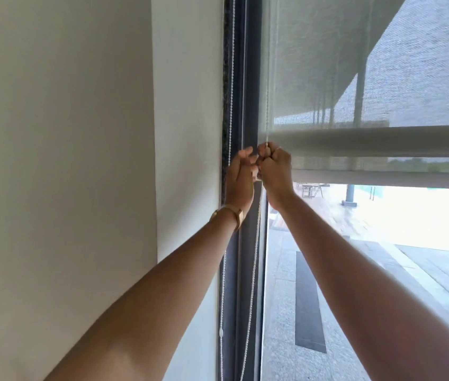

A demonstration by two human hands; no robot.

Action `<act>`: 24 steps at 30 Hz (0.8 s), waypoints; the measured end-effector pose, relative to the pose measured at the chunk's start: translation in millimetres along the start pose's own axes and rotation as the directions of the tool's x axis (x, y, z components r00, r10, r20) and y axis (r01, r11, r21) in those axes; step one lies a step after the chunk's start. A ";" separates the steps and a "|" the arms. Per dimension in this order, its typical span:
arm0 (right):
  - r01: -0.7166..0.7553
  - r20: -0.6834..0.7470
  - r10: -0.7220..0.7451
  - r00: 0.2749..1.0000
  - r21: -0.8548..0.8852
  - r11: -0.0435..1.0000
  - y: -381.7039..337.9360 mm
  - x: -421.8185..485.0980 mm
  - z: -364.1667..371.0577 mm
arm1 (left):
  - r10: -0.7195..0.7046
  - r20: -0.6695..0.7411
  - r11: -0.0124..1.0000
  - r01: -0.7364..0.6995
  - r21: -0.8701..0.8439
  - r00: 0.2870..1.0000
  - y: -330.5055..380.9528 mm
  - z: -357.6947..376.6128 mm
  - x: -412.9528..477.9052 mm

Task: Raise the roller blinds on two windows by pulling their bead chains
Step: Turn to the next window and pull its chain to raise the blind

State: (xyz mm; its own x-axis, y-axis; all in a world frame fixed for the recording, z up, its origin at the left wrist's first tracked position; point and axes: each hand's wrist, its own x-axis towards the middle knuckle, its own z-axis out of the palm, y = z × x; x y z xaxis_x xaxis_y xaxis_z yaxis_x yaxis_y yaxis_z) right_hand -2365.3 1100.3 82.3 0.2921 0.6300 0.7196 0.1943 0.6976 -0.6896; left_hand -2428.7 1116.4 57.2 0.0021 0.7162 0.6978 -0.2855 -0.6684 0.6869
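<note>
Reaching up at the centre of the frame, the right hand is balled into a fist around the bead chain, which runs straight up out of its top along the left edge of the roller blind. The left hand sits just beside it with its fingers loosely curled; whether it pinches the chain cannot be told. Below both hands the chain hangs slack down the dark window frame. The blind's bottom bar crosses the right half.
</note>
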 end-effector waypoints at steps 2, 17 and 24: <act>-0.048 0.014 0.047 0.999 0.048 0.998 12.4 -11.9 -2.5 | 0.055 -0.008 0.998 -0.055 0.017 0.998 16.6 6.3 15.6; -0.080 0.108 0.056 0.993 0.230 0.970 32.3 -58.8 5.2 | 0.180 -0.022 0.976 -0.175 0.128 0.984 90.7 40.2 70.1; -0.087 0.149 0.060 0.987 0.182 0.979 31.9 -60.0 11.3 | 0.168 0.062 0.973 -0.176 0.150 0.984 92.3 26.0 70.6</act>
State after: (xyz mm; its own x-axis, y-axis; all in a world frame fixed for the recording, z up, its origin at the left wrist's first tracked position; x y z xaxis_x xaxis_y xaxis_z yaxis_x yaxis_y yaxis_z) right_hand -2387.2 1088.7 18.0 0.1601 0.7148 0.6807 -0.0058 0.6903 -0.7235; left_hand -2429.9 1100.1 175.1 0.0134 0.5796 0.8148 -0.1348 -0.8064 0.5758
